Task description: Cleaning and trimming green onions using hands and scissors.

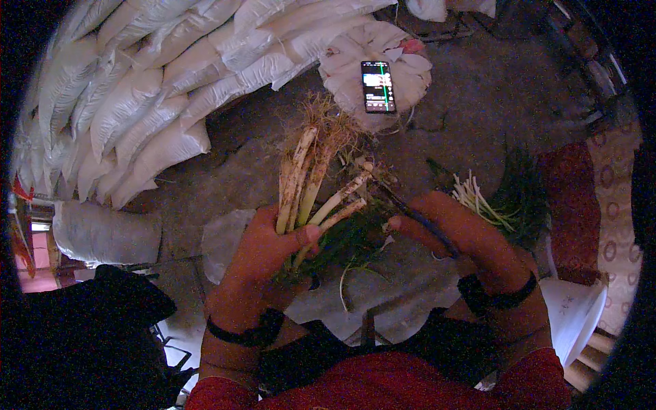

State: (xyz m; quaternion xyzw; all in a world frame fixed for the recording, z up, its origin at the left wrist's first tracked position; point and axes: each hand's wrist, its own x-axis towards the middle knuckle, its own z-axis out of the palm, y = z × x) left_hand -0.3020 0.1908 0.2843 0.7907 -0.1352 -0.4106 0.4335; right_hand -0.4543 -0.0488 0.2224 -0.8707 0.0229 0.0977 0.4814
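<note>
My left hand grips a bunch of green onions, their white stems soiled and their tangled roots pointing away from me. My right hand holds a long dark tool, perhaps a knife, by its bluish part; its far end reaches the root end of one stem, and its exact form is too dim to tell. Green leaves lie between and below my hands. To the right, a pile of onions with clean white stems and dark green tops lies on the floor.
Stacked full white sacks fill the far left. Straight ahead, a lit smartphone rests on a round, pale bundle. A white basin stands at the lower right, near a dark red cloth. A black cloth or garment lies lower left.
</note>
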